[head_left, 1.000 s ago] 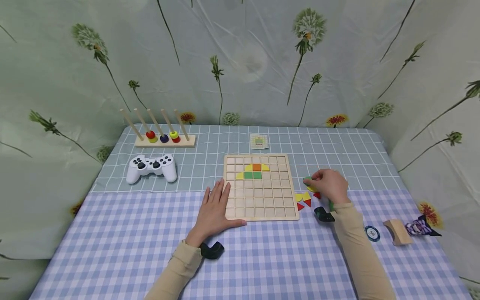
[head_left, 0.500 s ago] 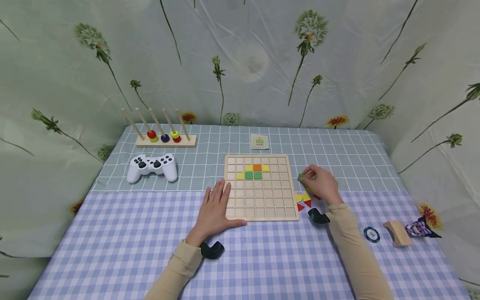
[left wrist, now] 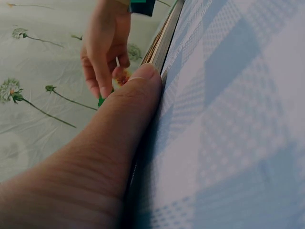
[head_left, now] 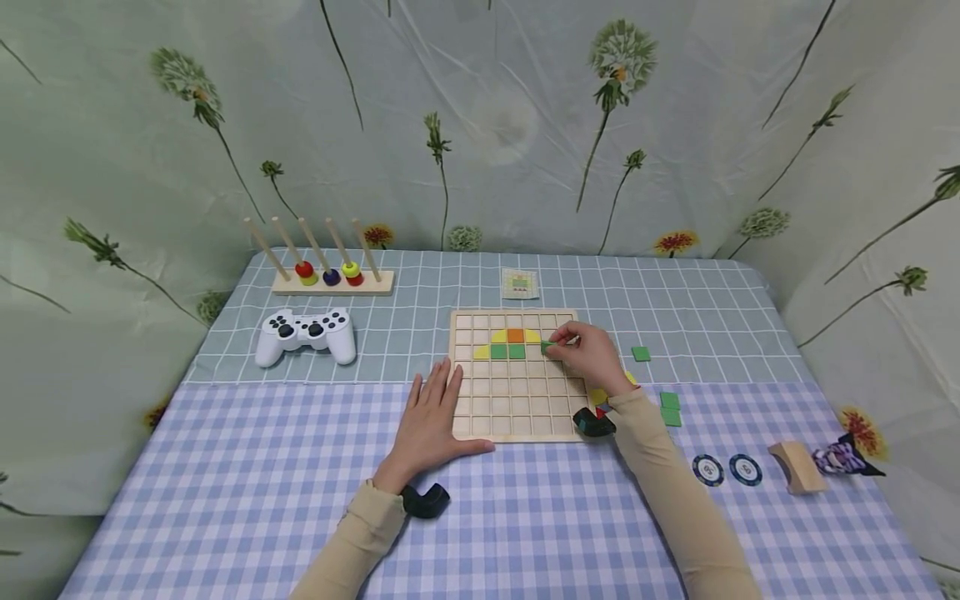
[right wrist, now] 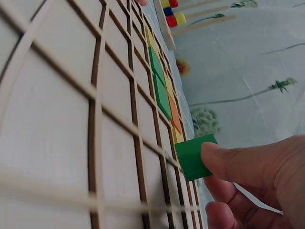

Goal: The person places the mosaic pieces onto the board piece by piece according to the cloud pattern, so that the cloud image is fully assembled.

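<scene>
My right hand (head_left: 588,354) pinches a green square tile (right wrist: 193,160) between thumb and fingers, over the upper right part of a wooden grid board (head_left: 519,407). My left hand (head_left: 429,417) rests at the board's left side, fingers spread on the edge and thumb along the front edge. In the board's upper rows lie an orange tile (head_left: 515,335), two green squares (head_left: 507,352) and several yellow pieces (head_left: 482,352). Right of the board, my right wrist partly covers some yellow and red pieces (head_left: 597,396).
Loose green squares (head_left: 671,409) and another green tile (head_left: 641,353) lie to the right. Beyond them are two round chips (head_left: 726,470), a wooden arch block (head_left: 797,467) and a purple figure (head_left: 846,456). A game controller (head_left: 306,335), peg stand (head_left: 333,282) and pattern card (head_left: 519,283) stand further back.
My right hand has carried the green tile leftward from the loose pieces to over the board. More green squares and a second chip show where the arm was. My left hand stays put.
</scene>
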Motion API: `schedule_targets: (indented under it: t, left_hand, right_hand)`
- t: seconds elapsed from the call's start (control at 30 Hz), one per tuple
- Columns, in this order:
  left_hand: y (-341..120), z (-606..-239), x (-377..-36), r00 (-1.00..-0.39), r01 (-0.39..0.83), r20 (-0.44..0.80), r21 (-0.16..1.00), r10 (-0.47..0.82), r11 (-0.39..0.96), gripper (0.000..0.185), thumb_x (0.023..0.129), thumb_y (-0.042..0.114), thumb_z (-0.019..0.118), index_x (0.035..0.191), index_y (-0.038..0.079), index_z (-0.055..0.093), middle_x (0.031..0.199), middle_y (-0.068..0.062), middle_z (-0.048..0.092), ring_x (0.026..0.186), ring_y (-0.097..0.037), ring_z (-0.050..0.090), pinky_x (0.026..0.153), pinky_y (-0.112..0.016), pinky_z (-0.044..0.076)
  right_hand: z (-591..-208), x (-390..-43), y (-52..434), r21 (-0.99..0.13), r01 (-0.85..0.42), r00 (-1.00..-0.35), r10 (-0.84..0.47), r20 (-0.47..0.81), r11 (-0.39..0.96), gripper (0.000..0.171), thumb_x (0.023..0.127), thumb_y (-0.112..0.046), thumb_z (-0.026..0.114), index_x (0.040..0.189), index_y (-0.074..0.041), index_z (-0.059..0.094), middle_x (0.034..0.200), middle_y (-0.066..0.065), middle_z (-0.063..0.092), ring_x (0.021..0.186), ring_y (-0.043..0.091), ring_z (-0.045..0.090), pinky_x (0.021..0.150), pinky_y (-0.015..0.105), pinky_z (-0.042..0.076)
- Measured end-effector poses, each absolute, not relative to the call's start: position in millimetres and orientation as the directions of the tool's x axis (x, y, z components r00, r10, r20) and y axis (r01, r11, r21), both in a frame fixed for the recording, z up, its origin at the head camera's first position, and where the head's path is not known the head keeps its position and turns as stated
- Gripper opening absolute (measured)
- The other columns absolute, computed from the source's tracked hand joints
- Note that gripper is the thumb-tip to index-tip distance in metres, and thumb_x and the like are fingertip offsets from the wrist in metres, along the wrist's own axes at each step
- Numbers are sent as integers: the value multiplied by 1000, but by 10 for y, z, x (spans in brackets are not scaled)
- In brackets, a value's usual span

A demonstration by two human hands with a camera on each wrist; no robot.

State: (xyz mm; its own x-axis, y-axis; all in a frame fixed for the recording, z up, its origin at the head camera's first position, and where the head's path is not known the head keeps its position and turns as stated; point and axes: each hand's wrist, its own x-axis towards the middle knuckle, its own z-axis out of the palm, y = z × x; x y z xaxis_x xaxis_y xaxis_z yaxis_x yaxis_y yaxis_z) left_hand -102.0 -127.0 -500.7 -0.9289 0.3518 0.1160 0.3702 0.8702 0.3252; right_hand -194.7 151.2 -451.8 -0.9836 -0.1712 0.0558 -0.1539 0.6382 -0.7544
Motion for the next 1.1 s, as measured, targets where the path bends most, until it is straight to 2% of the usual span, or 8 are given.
schedule_targets:
  t: [0.47, 0.7, 0.87, 1.1]
  left_hand:
    - [-1264, -5014, -1021, -932, 361, 101, 327, 348, 873, 122, 67, 80, 58, 152, 6, 13, 157, -15, 7, 143, -26, 2, 113, -44, -3]
    - [-1262, -5017, -1022, -931, 365, 107, 334, 350, 869, 122, 67, 80, 59, 152, 6, 13, 157, -16, 7, 143, -26, 2, 113, -45, -2]
    - [-1261, -5020, -1023, -932, 362, 107, 331, 347, 871, 122, 67, 80, 59, 152, 6, 13, 157, -15, 7, 143, -26, 2, 113, -45, -2]
    - [-1277, -5012, -1020, -930, 368, 117, 328, 350, 870, 123, 67, 81, 58, 152, 6, 12, 157, -15, 7, 143, -27, 3, 113, -46, -1]
  right_hand:
    - [-4525, -1995, 1309, -688, -143, -985, -174, 25, 711, 10, 87, -16, 71, 93, -8, 73, 91, 6, 68, 70, 19, 55, 61, 33, 44]
    - [-4564, -1994, 1290, -648, -180, -981, -181, 66, 740, 11, 88, -13, 69, 93, -6, 75, 97, 9, 69, 81, 24, 62, 71, 39, 50]
    - [-4591, -1971, 1276, -606, -233, -972, -195, 129, 761, 8, 86, -11, 71, 89, -6, 75, 95, 9, 69, 79, 25, 63, 68, 39, 51]
    - [-4466, -1896, 1409, -612, -203, -978, -189, 89, 764, 10, 87, -16, 70, 91, -9, 76, 92, 6, 68, 75, 22, 60, 61, 36, 46]
